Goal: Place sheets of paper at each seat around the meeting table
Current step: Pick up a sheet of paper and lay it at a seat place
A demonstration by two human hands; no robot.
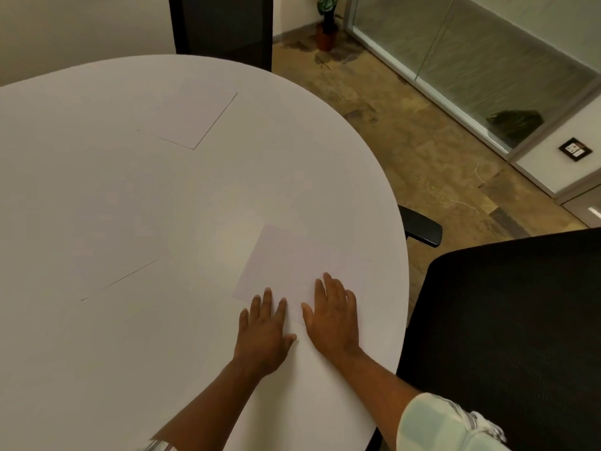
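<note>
A round white meeting table (97, 190) fills the left and middle of the view. A white sheet of paper (299, 265) lies flat near the table's right edge, in front of a black chair (507, 320). My left hand (263, 333) rests palm down on the table, its fingertips on the sheet's near corner. My right hand (335, 314) lies flat with fingers spread on the sheet's near edge. A second sheet (192, 122) lies at the far side, before a dark chair back (224, 27). A third sheet (107, 242) lies at the left.
The black chair's armrest (422, 226) pokes out beside the table edge. A potted plant (327, 24) stands on the brown floor in the far corner. A glass partition (471, 60) runs along the right, with a wall socket (575, 149) below it.
</note>
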